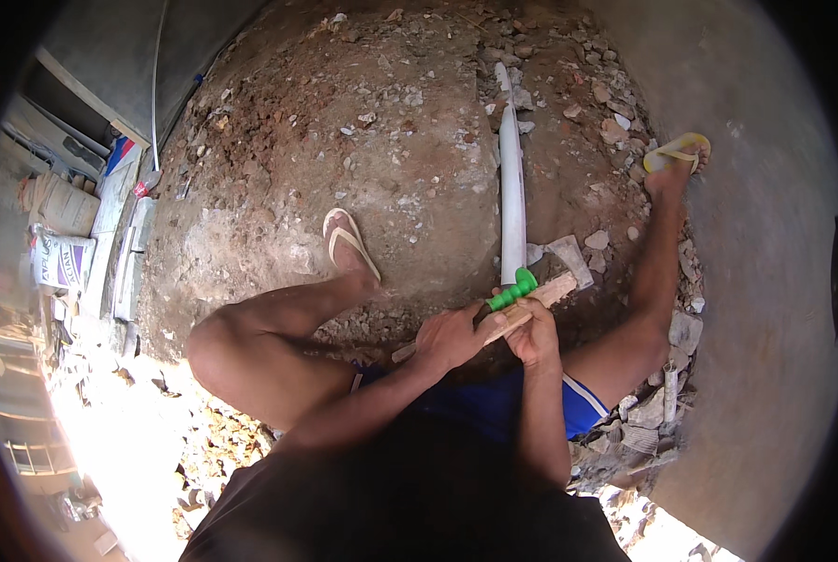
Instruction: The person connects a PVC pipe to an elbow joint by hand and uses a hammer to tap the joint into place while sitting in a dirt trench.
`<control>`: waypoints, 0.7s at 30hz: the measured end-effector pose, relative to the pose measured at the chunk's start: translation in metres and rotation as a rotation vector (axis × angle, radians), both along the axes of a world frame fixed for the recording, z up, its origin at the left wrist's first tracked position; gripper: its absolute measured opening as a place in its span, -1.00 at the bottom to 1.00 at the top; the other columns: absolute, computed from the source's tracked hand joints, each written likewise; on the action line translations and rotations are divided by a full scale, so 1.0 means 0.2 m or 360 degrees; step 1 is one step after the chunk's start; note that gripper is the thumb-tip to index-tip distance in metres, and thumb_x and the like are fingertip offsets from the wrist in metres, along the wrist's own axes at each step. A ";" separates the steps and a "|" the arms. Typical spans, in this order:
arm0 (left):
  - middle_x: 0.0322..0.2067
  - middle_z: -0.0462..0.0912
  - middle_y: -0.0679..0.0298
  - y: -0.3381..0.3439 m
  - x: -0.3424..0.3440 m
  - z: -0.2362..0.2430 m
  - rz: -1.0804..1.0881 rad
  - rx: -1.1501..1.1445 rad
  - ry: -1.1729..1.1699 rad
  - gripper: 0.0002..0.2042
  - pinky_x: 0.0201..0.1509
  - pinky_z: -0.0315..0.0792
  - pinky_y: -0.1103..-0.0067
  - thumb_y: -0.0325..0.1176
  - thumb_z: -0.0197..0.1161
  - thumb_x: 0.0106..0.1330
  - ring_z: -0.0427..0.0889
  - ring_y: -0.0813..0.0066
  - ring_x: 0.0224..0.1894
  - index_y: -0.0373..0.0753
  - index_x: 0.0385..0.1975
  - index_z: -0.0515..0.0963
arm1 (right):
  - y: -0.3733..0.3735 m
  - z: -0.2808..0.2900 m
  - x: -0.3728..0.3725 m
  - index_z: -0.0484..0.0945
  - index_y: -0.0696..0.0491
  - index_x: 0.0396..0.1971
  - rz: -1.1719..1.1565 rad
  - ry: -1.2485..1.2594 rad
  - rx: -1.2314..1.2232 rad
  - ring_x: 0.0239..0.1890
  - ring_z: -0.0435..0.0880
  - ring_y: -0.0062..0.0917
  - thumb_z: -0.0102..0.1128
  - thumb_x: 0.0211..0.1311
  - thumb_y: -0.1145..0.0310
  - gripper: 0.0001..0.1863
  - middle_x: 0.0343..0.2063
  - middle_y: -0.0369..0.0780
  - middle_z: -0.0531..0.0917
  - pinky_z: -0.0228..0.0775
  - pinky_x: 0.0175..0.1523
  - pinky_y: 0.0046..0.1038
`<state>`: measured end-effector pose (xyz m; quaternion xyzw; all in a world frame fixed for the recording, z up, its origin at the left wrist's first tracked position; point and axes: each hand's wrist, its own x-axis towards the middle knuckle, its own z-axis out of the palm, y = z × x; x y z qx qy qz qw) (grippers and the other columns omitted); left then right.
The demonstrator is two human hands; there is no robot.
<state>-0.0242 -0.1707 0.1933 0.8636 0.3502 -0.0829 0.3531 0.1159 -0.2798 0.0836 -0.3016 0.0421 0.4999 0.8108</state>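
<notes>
My left hand (452, 339) is closed at the lower end of a ridged green handle (510, 295) with a rounded knob. Its thumb lies against a rough strip of wood (556, 289). What the handle belongs to is hidden by the hand. Curled around that strip from the near side is my right hand (535, 337), fingers over its edge. Wood and handle lie nearly parallel, slanting up to the right over my lap. Just beyond them a white pipe (512, 187) runs away along the ground, its far end jagged.
Broken stones (569, 258) lie beside the pipe and along the grey wall (756, 309) on the right. My sandalled feet rest on rough earth (381, 122) to either side. Sacks (63, 258) and boards (110, 215) stand at the left.
</notes>
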 end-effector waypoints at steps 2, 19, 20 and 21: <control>-0.19 0.68 -0.07 0.05 0.01 -0.13 0.0055 -0.0177 0.0139 -0.30 0.06 0.47 0.16 0.33 -0.18 0.36 0.64 -0.05 -0.06 -0.18 0.10 0.54 | -0.05 -0.06 0.00 0.29 0.26 0.18 0.0143 0.0131 -0.0207 0.00 0.60 -0.10 0.03 0.19 0.40 -0.46 0.07 0.09 0.52 0.54 0.10 -0.08; -0.30 0.57 0.35 0.64 0.17 -0.97 0.1089 -0.1402 -0.1275 -0.69 -0.12 0.52 0.57 -0.46 0.26 0.36 0.59 0.56 -0.27 -0.23 0.02 0.34 | -0.07 0.21 0.07 0.39 0.03 0.05 -0.0120 -0.0327 -0.0870 -0.58 0.54 -0.65 0.19 0.33 0.42 -0.67 -0.39 -0.26 0.58 0.45 -0.58 -0.62; -0.29 0.57 0.34 0.63 0.18 -1.03 0.1146 -0.1449 -0.1301 -0.68 -0.14 0.51 0.56 -0.45 0.27 0.35 0.59 0.55 -0.26 -0.22 0.02 0.34 | -0.06 0.20 0.08 0.39 0.02 0.01 -0.0057 -0.0351 -0.0941 -0.60 0.53 -0.65 0.21 0.31 0.42 -0.68 -0.41 -0.27 0.57 0.44 -0.60 -0.62; -0.28 0.57 0.34 0.62 0.18 -1.09 0.1206 -0.1495 -0.1325 -0.68 -0.16 0.50 0.56 -0.44 0.29 0.34 0.59 0.55 -0.25 -0.22 0.01 0.34 | -0.04 0.19 0.09 0.38 0.01 -0.02 0.0008 -0.0374 -0.1013 -0.62 0.52 -0.66 0.23 0.29 0.42 -0.69 -0.42 -0.27 0.57 0.43 -0.61 -0.62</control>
